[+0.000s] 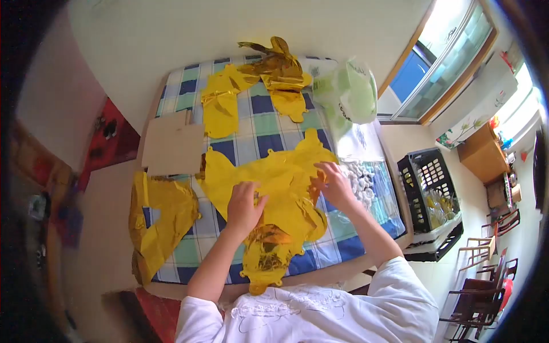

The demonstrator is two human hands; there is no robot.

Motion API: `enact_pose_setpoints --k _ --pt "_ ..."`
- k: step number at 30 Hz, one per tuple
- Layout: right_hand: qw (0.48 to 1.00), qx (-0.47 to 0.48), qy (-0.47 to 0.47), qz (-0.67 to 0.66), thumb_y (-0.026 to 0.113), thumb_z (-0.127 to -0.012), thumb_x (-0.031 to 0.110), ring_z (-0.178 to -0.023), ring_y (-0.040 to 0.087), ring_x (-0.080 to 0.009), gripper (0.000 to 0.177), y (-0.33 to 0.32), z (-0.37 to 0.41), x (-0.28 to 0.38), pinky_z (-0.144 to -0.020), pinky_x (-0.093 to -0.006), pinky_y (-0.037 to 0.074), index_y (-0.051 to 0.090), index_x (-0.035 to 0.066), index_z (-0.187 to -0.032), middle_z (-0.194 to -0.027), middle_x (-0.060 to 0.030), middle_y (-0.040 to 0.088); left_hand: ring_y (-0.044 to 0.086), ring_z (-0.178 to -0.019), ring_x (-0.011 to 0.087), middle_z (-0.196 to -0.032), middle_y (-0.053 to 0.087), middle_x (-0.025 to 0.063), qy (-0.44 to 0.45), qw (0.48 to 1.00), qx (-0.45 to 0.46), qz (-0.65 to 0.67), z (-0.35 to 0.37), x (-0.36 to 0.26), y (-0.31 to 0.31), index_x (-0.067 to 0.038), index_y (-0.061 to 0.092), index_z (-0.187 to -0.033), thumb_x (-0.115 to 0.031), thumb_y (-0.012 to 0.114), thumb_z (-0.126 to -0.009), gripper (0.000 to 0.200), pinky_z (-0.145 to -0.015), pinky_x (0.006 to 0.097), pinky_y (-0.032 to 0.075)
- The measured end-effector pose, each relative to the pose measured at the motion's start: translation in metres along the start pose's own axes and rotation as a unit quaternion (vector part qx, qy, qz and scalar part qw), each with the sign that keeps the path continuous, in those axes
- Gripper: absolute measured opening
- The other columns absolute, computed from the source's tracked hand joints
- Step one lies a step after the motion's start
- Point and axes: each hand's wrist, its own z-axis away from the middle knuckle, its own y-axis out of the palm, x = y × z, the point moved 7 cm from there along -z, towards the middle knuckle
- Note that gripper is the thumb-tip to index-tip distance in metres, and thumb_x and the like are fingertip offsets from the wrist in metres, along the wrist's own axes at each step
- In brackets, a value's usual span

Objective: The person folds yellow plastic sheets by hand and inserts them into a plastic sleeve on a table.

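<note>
A large flat sheet of yellow foil, shaped like an uninflated foil balloon [274, 171] with small tabs along its edge, is spread in front of me. My left hand [245, 207] is over its left-middle part, fingers bent and thumb close to a raised fold. On the right side, my right hand [334, 186] curls its fingers at a shiny orange-looking fold of the same foil. The fingertips of both hands are partly hidden. Below my hands, the foil's lower end is creased and reaches the near edge of the bed.
More yellow foil pieces [220, 111] lie toward the back and left of the checked bed [191, 134]. Cardboard pieces [171, 146] are at left. A green-white plastic bag [346, 94] and a grey-white bundle [360, 183] lie at right. Black crates [420, 217] stand beside the bed.
</note>
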Motion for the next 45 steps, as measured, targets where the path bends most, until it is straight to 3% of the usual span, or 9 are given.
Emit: enact_pose_setpoints --k 2,5,11,14,18,25,33,39,45 --pt "0.998 0.04 -0.012 0.042 0.062 -0.086 0.024 -0.123 0.046 -0.0352 0.046 0.021 0.013 0.012 -0.1 -0.047 0.038 0.052 0.012 -0.129 -0.131 -0.0176 0.05 0.046 -0.12 0.037 -0.127 0.052 0.0171 0.097 0.993 0.012 -0.069 0.028 -0.004 0.01 -0.005 0.054 -0.119 -0.019 0.066 -0.086 0.039 -0.097 0.0462 0.04" --pt "0.984 0.109 -0.104 0.097 0.059 -0.087 0.028 -0.131 0.039 -0.0336 0.049 0.056 0.023 0.04 -0.105 -0.0572 0.029 0.049 0.015 -0.134 -0.139 -0.0165 0.045 0.036 -0.131 0.0393 -0.143 0.037 0.0199 0.008 0.994 0.059 -0.088 0.05 0.007 0.014 -0.009 0.042 -0.138 -0.03 0.059 -0.092 0.054 -0.107 0.0543 0.029" --pt "0.946 0.171 -0.216 0.173 0.056 -0.087 0.022 -0.137 0.033 -0.031 0.054 0.097 -0.031 0.048 -0.109 -0.0585 0.025 0.042 0.018 -0.14 -0.146 -0.0149 0.038 0.032 -0.135 0.0388 -0.147 0.031 0.0233 0.016 0.997 0.019 -0.074 0.061 0.017 0.019 -0.012 0.032 -0.144 -0.031 0.057 -0.093 0.06 -0.109 0.0565 0.024" --pt "0.974 0.131 -0.152 0.105 0.058 -0.084 0.014 -0.135 0.036 -0.0315 0.058 0.091 -0.061 0.044 -0.108 -0.0581 0.027 0.042 0.018 -0.14 -0.147 -0.0136 0.037 0.03 -0.137 0.0373 -0.148 0.031 0.0215 0.017 0.995 0.042 -0.091 0.06 0.017 0.021 -0.013 0.035 -0.144 -0.034 0.056 -0.093 0.058 -0.11 0.0556 0.022" --pt "0.998 0.068 -0.002 -0.009 0.06 -0.078 0.002 -0.127 0.045 -0.0345 0.059 0.054 -0.045 0.016 -0.105 -0.0454 0.036 0.049 0.015 -0.134 -0.138 -0.0148 0.047 0.027 -0.139 0.0343 -0.149 0.032 0.0171 0.035 0.99 0.072 -0.116 0.067 0.019 0.025 -0.015 0.038 -0.143 -0.036 0.055 -0.093 0.056 -0.111 0.055 0.02" --pt "0.998 -0.036 -0.042 -0.003 0.058 -0.086 0.007 -0.118 0.049 -0.0371 0.031 0.016 0.059 0.021 -0.099 -0.0435 0.04 0.058 0.007 -0.117 -0.123 -0.0158 0.056 0.026 -0.14 0.0325 -0.149 0.033 0.0135 0.052 0.984 0.08 -0.153 0.077 0.012 0.015 -0.018 0.042 -0.141 -0.039 0.058 -0.091 0.057 -0.111 0.0574 0.018" --pt "0.993 0.104 -0.008 0.054 0.071 -0.078 0.022 -0.1 0.051 -0.0298 0.015 0.003 0.109 0.005 -0.079 -0.0426 0.041 0.061 0.014 -0.084 -0.096 -0.0055 0.055 0.025 -0.141 0.0315 -0.15 0.031 0.0117 0.059 0.982 0.093 -0.154 0.073 0.008 0.028 -0.02 0.045 -0.139 -0.038 0.058 -0.091 0.053 -0.113 0.0568 0.015" --pt "0.956 0.202 0.137 0.162 0.069 -0.081 0.021 -0.112 0.049 -0.0326 0.031 -0.072 0.111 -0.019 -0.093 -0.044 0.041 0.061 0.011 -0.109 -0.113 -0.0114 0.056 0.024 -0.141 0.0322 -0.15 0.032 0.012 0.05 0.983 0.098 -0.149 0.07 0.005 0.027 -0.02 0.045 -0.139 -0.038 0.058 -0.092 0.052 -0.114 0.0553 0.014" --pt "0.999 0.036 -0.002 -0.027 0.066 -0.082 0.018 -0.114 0.049 -0.0356 0.038 -0.023 0.053 0.022 -0.099 -0.0444 0.04 0.06 0.011 -0.119 -0.125 -0.0133 0.054 0.022 -0.141 0.035 -0.15 0.028 0.0181 0.037 0.986 0.056 -0.15 0.066 0.01 0.025 -0.016 0.039 -0.142 -0.036 0.058 -0.092 0.058 -0.112 0.0574 0.017"
